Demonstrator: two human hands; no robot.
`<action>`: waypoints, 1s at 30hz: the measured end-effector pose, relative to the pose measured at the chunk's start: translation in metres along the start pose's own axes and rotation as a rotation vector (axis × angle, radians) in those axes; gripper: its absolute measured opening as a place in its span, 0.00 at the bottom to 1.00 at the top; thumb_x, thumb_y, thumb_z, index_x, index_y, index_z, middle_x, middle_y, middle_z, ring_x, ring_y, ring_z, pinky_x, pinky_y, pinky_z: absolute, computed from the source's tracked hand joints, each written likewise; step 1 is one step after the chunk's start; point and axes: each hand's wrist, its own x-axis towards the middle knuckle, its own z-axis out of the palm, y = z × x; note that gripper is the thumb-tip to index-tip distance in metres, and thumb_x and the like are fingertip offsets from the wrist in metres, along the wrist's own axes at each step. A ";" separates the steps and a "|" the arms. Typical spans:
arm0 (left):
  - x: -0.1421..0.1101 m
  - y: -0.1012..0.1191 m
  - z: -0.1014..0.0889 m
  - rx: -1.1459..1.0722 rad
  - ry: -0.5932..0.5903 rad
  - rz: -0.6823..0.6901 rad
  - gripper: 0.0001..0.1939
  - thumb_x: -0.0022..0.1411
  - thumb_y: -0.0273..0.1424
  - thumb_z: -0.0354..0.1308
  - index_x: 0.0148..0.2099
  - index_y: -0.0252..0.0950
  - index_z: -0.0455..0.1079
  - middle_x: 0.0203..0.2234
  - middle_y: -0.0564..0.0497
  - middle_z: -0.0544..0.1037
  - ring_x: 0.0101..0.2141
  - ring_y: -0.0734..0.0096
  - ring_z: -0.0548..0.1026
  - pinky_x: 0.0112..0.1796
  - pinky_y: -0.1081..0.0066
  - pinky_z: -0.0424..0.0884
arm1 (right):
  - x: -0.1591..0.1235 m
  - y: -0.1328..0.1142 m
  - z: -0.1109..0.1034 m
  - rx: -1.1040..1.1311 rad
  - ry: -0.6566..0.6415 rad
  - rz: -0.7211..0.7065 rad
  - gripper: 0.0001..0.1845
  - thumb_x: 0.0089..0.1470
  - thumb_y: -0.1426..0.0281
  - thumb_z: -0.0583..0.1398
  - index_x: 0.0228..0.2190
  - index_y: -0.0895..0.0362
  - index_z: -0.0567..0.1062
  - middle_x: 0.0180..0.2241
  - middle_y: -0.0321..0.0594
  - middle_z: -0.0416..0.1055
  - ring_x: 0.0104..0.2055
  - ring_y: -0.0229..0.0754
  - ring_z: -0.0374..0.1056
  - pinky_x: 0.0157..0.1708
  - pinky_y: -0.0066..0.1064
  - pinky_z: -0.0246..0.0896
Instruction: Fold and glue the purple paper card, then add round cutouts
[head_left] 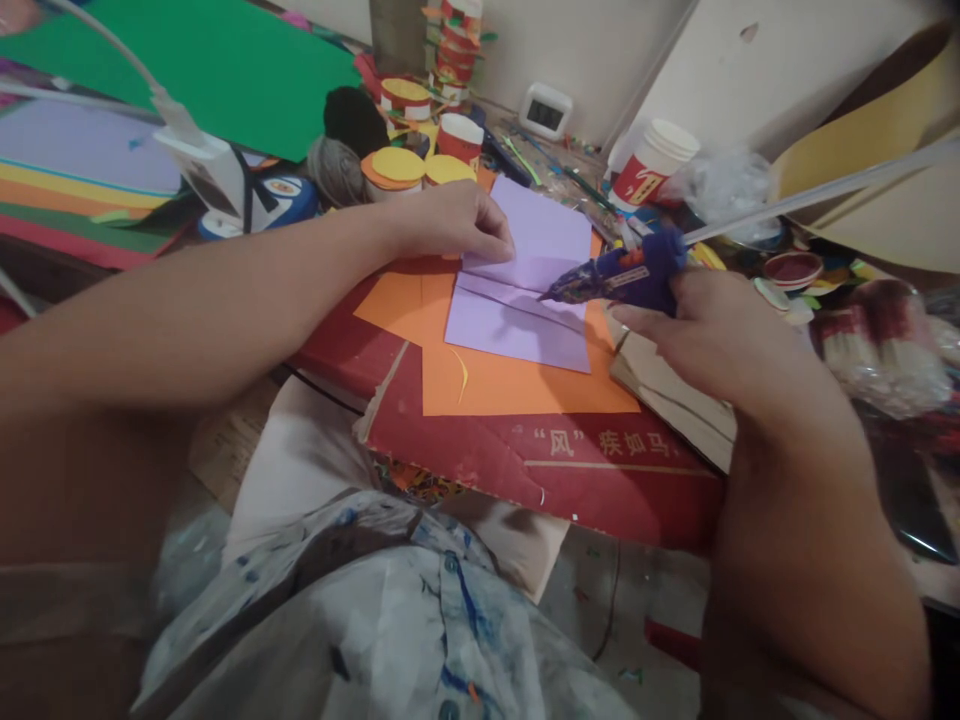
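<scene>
A purple sheet of paper [517, 335] with fold lines across it lies on orange sheets [525, 395]. My left hand [457, 222] rests over its upper left part, thumb and fingers pinched together at a purple flap that stands partly raised. In my right hand [727, 325] is a dark blue hot glue gun [630, 275], its tip pointing left at the fold of the purple paper. Whether the tip touches the paper I cannot tell. A long translucent glue stick [817, 195] sticks out from the gun's back.
Red cardboard [480, 470] covers the table's front. Behind stand paper cups [654, 165], yellow-topped rolls [394, 168], yarn balls [352, 125] and a small white clock [546, 110]. A white plug adapter [202, 170] and coloured sheets [187, 70] lie left; wrapped bundles [881, 340] lie right.
</scene>
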 end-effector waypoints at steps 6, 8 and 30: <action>0.000 0.000 0.000 -0.018 0.003 0.008 0.14 0.52 0.43 0.70 0.38 0.41 0.87 0.35 0.48 0.87 0.40 0.61 0.79 0.45 0.65 0.71 | -0.004 0.018 -0.016 -0.083 -0.035 0.105 0.17 0.65 0.55 0.59 0.29 0.50 0.64 0.33 0.48 0.72 0.30 0.46 0.61 0.32 0.37 0.55; -0.001 0.000 0.000 -0.020 0.004 0.002 0.14 0.53 0.43 0.70 0.38 0.41 0.87 0.36 0.48 0.87 0.41 0.60 0.80 0.46 0.64 0.71 | -0.005 0.021 -0.020 -0.110 -0.064 0.096 0.19 0.66 0.54 0.59 0.27 0.50 0.64 0.31 0.46 0.71 0.29 0.46 0.60 0.32 0.38 0.55; -0.002 0.005 0.001 -0.045 -0.009 -0.029 0.13 0.53 0.40 0.71 0.38 0.38 0.87 0.35 0.46 0.86 0.42 0.58 0.81 0.48 0.62 0.71 | -0.005 0.013 -0.009 0.021 -0.055 0.021 0.19 0.60 0.53 0.59 0.24 0.49 0.64 0.25 0.41 0.69 0.28 0.46 0.63 0.28 0.36 0.54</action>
